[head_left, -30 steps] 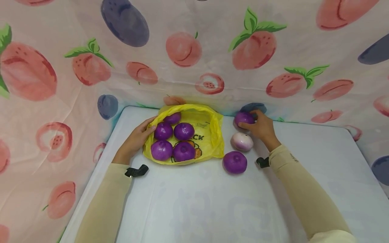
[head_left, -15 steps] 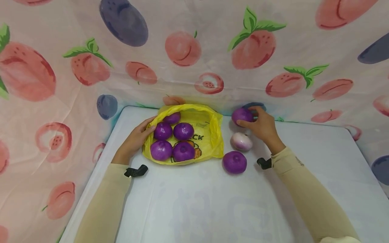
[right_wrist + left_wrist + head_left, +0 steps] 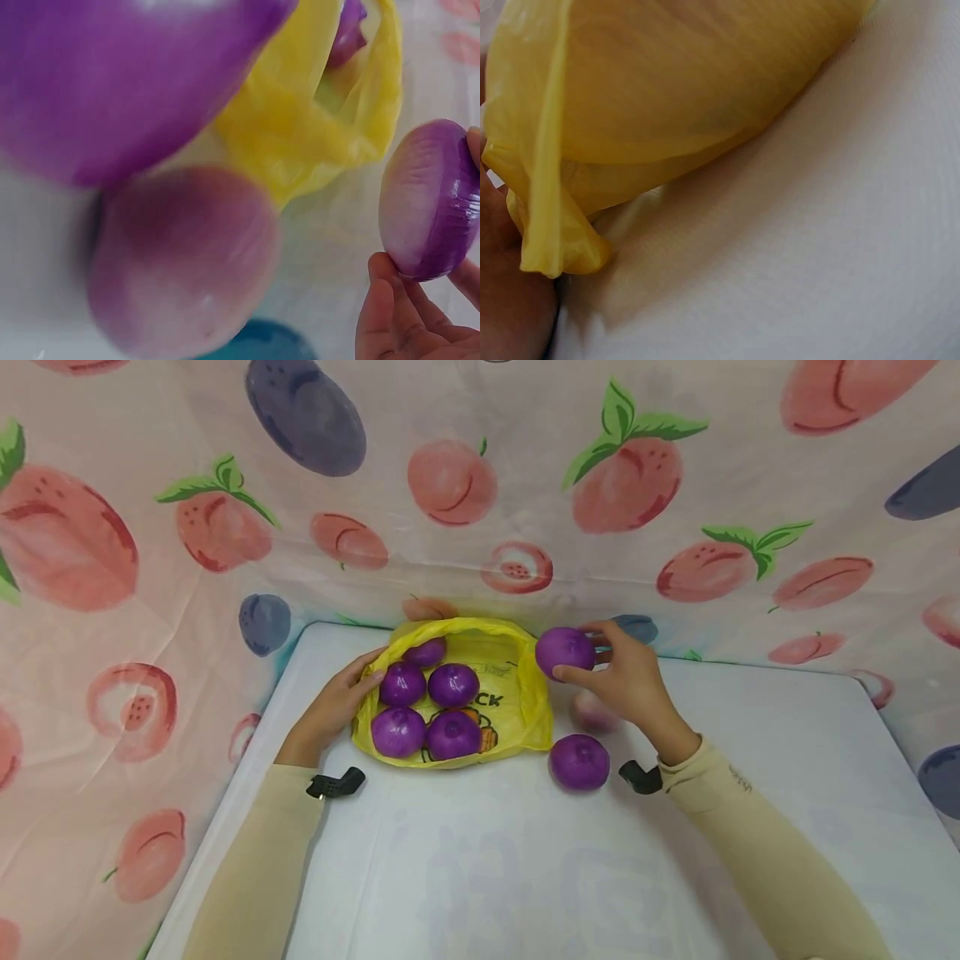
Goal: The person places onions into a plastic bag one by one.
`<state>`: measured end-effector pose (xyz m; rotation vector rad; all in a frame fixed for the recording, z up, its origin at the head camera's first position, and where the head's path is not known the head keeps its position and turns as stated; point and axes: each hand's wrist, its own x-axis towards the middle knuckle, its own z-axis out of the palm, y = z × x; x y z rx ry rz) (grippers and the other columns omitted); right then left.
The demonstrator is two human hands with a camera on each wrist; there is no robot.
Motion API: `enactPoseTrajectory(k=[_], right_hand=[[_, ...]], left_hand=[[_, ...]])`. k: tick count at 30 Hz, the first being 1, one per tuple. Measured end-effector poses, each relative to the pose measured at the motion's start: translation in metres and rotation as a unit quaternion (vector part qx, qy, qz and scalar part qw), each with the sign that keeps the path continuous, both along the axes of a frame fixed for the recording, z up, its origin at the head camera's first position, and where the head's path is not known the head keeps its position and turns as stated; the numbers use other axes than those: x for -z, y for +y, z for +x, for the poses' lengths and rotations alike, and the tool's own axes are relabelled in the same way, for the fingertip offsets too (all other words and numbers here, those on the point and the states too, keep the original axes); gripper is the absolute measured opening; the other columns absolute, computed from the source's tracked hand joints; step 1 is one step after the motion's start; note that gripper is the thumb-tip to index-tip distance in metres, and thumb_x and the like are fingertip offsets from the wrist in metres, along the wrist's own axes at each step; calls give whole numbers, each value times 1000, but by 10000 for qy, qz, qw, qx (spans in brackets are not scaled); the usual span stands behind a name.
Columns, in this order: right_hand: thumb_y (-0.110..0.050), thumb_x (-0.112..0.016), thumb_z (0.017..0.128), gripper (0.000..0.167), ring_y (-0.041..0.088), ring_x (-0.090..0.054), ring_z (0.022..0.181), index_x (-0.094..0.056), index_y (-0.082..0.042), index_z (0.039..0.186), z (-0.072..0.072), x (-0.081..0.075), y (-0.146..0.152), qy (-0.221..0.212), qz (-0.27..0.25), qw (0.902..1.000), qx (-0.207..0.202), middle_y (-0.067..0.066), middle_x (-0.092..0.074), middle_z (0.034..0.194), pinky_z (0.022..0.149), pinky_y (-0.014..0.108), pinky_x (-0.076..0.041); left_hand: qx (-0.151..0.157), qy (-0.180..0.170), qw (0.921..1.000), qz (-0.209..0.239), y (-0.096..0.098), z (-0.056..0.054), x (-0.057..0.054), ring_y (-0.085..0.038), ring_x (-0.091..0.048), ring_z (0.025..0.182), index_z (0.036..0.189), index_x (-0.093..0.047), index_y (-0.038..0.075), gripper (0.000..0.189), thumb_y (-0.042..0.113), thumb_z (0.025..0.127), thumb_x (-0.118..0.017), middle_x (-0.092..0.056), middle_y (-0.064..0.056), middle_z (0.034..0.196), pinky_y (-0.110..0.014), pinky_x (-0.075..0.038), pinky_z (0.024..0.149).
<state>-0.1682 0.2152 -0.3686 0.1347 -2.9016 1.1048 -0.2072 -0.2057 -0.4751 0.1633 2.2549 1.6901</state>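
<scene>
A yellow plastic bag (image 3: 534, 697) lies on the white table with its mouth spread toward me. Several glossy purple onions (image 3: 399, 732) sit inside it. My left hand (image 3: 336, 700) grips the bag's left rim; in the left wrist view the yellow film (image 3: 667, 90) bunches beside that hand. Between thumb and fingers, my right hand (image 3: 628, 675) holds another purple onion (image 3: 562, 652) at the bag's right rim. Its pale side shows in the right wrist view, where fingers (image 3: 405, 315) cup it from below. Under the right hand is a paler onion (image 3: 592, 713), partly hidden.
Nearer to me, a purple onion (image 3: 579, 762) stands on the table (image 3: 510, 860) just right of the bag. A fruit-printed cloth (image 3: 450, 560) hangs behind the table and along its left side. Black wrist cameras (image 3: 337, 782) jut from both sleeves.
My right hand has picked the far purple onion off the table and carried it left to the bag's right rim. The left hand and the bag have stayed put.
</scene>
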Motion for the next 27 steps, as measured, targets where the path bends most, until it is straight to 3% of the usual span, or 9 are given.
enactPoseTrajectory(k=[8, 18, 27], right_hand=[[-50, -86, 79, 71, 30, -69, 107, -57, -19, 136, 13, -2, -26, -101, 80, 9985, -534, 10, -69, 128, 87, 47, -59], [-49, -86, 79, 69, 27, -69, 111, -58, -20, 135, 23, 9, -51, -628, 166, 9933, -953, 6, -71, 124, 87, 46, -60], [-48, -87, 79, 67, 27, -69, 107, -60, -17, 132, 22, 20, -66, -440, 440, 9911, -1177, 9, -72, 121, 90, 43, -59]], left_hand=[[23, 43, 10000, 14, -1, 0, 1, -26, -26, 155, 158, -38, 35, 58, 49, 104, -52, -32, -1, 167, -51, -22, 128], [70, 116, 9999, 27, -3, -3, 6, -25, -30, 154, 158, -38, 35, 60, 53, 103, -53, -35, 0, 165, -51, -23, 127], [40, 102, 9999, -11, -3, -2, 7, -25, -29, 154, 158, -38, 35, 61, 54, 102, -54, -35, 1, 165, -51, -22, 128]])
